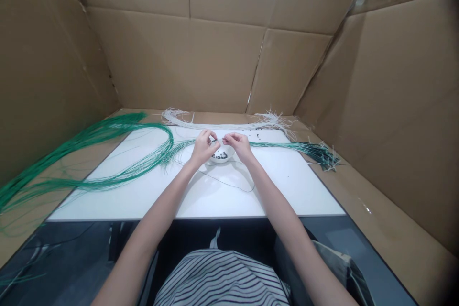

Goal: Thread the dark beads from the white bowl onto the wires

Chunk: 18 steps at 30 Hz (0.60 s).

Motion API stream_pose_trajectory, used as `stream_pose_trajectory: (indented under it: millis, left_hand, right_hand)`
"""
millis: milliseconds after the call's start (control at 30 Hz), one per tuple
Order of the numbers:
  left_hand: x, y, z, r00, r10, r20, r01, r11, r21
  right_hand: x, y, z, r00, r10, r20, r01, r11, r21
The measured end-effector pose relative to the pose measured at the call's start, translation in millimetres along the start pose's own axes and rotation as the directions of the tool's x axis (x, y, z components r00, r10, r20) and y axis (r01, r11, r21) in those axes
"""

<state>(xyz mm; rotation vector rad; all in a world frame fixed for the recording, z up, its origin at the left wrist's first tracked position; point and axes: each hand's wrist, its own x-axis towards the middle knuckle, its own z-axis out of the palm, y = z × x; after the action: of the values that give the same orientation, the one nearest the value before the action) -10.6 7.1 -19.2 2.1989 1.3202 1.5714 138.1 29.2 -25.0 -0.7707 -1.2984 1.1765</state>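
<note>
Above a small white bowl (223, 158), my two hands face each other with their fingertips a short gap apart. My left hand (203, 147) is closed in a pinch, a small dark piece showing at its fingertips. The fingers of my right hand (238, 143) are pinched together too; what they hold is too small to make out. Many small black pieces (220, 155) lie inside the bowl. A thin dark strand (229, 185) loops over the white tabletop (222, 204) below the bowl; its ends are hard to follow.
Long green strands (139, 169) spread over the left side. A bundle of green strands with dark, pale-tipped ends (321, 155) lies at the right. White strands (229, 125) stretch along the back. Loose black bits (258, 136) dot the tabletop. Cardboard walls (186, 62) surround the table.
</note>
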Motion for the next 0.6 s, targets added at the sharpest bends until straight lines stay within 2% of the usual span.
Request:
stream_pose_trajectory:
  millis: [233, 600]
  left_hand:
    - [-0.5, 0.9, -1.1, 0.994, 0.064, 0.086, -0.065, 0.998, 0.008]
    - [0.7, 0.9, -1.1, 0.998, 0.052, 0.025, -0.052, 0.999, 0.012]
  right_hand:
    - [-0.8, 0.7, 0.8, 1.000, -0.007, 0.013, 0.007, 1.000, -0.016]
    - [0.0, -1.0, -0.1, 0.997, 0.047, -0.055, -0.039, 0.989, 0.145]
